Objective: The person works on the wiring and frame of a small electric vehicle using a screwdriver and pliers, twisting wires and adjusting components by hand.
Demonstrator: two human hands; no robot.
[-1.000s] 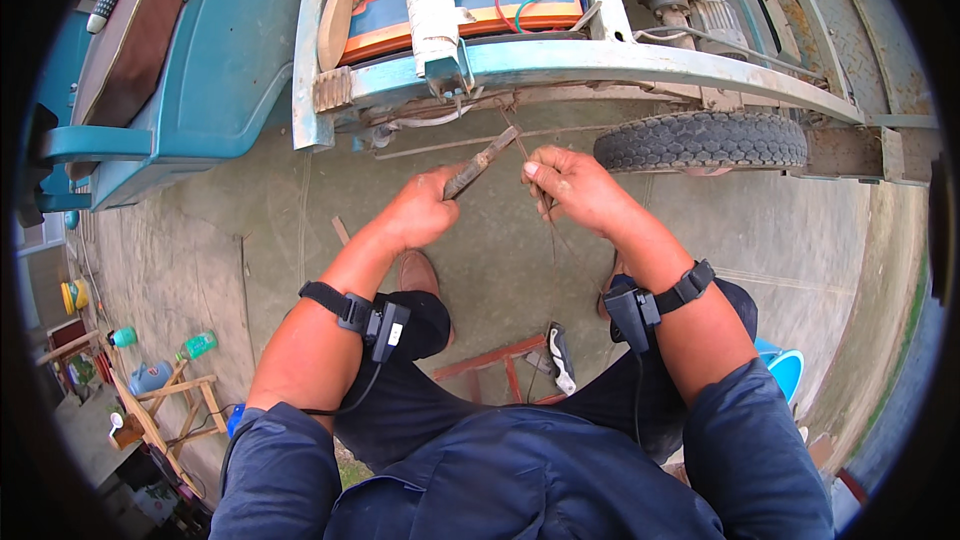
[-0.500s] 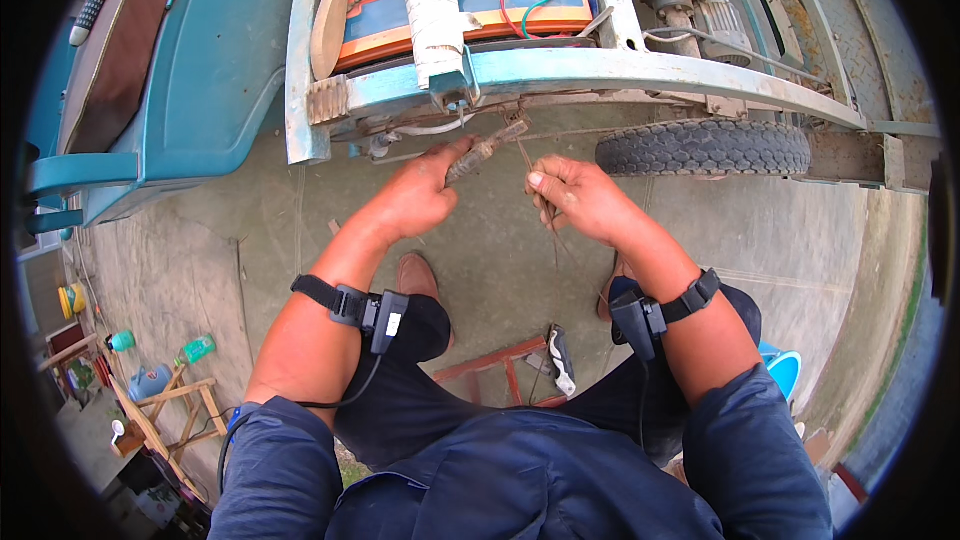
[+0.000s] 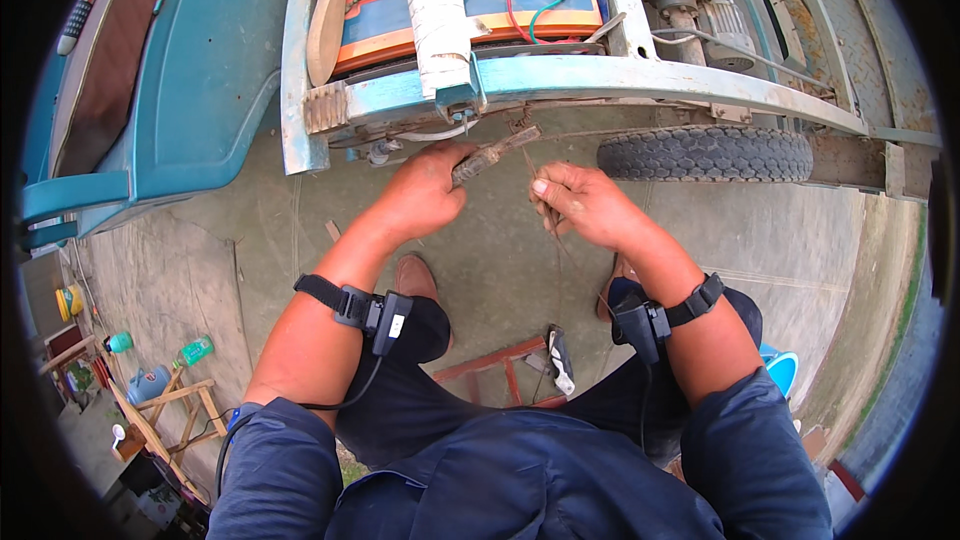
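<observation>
My left hand (image 3: 425,190) is closed around the handle of a worn, grey-brown hand tool (image 3: 492,157), whose exact kind I cannot make out. Its tip points up and right, just below the vehicle's frame. To its right, my right hand (image 3: 578,202) pinches a few thin brown wires (image 3: 557,225) between thumb and fingers. One strand rises toward the tool's tip; whether they touch is unclear. Other ends hang below the fingers. A pale blue metal frame rail (image 3: 560,74) runs above both hands, with rusty parts under it.
A black tyre (image 3: 705,153) lies right of my right hand. Orange-and-blue batteries (image 3: 385,15) sit behind the rail, beside a white-wrapped tube (image 3: 438,35). Teal bodywork (image 3: 205,90) stands left. A red metal frame (image 3: 480,365) and a black-and-white tool (image 3: 560,360) lie between my feet.
The tool's tip has shifted slightly right and down in the picture. My right hand has dropped a little, still pinching the wires. Both grips look the same.
</observation>
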